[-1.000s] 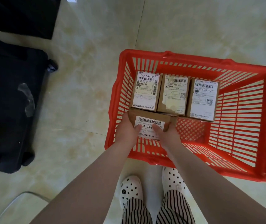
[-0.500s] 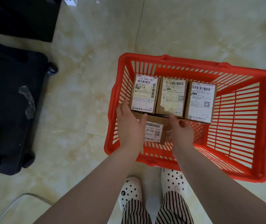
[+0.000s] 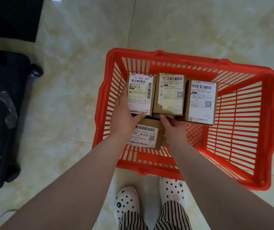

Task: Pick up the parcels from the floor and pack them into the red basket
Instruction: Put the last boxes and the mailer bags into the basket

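Observation:
The red basket [image 3: 191,57] stands on the tiled floor in front of my feet. Three brown parcels with white labels lie side by side along its far side: a left parcel [image 3: 140,93], a middle parcel [image 3: 170,93] and a right parcel [image 3: 201,100]. A fourth parcel [image 3: 145,136] lies flat at the near left, between my wrists. My left hand [image 3: 124,117] cups the near-left corner of the left parcel, fingers along its side and thumb at its near edge. My right hand [image 3: 174,130] touches the middle parcel's near edge with its fingertips.
A black wheeled suitcase [image 3: 1,113] stands to the left, with another black object [image 3: 10,15] at the top left. My white spotted clogs [image 3: 127,202] are just behind the basket's near wall. The basket's right half shows bare bottom.
Both hands let go of the fourth parcel, which now lies in the basket. They moved forward to the near edges of the left and middle parcels.

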The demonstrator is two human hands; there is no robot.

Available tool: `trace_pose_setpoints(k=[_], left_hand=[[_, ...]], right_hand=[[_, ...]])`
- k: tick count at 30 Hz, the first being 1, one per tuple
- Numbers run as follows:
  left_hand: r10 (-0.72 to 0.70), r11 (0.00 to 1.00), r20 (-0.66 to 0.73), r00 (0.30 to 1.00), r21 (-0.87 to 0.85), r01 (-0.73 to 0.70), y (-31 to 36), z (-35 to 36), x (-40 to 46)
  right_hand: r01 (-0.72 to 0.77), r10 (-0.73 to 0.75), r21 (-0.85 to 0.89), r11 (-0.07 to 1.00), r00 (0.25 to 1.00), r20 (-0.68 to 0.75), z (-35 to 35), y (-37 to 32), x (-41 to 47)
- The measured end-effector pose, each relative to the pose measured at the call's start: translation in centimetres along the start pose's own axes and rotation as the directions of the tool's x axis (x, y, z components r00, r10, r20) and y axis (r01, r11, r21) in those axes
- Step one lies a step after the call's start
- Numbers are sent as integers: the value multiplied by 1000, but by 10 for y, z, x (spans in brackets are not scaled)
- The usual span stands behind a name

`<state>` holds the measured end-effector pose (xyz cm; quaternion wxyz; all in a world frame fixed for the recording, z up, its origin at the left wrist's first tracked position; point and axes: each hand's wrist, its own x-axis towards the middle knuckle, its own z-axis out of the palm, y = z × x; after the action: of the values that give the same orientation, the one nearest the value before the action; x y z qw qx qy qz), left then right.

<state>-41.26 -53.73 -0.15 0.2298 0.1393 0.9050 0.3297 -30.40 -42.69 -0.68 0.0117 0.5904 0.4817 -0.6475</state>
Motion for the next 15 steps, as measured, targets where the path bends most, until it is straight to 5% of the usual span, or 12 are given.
trace_pose_setpoints(k=[11,15], left_hand=[[46,999,60,997,8,-47,-1,0,1],[35,999,71,997,-41,-32,-3,2,1]], right_hand=[[-335,315,246,909,941,121,5,-14,0],[-410,420,310,858,907,38,15,-20,8]])
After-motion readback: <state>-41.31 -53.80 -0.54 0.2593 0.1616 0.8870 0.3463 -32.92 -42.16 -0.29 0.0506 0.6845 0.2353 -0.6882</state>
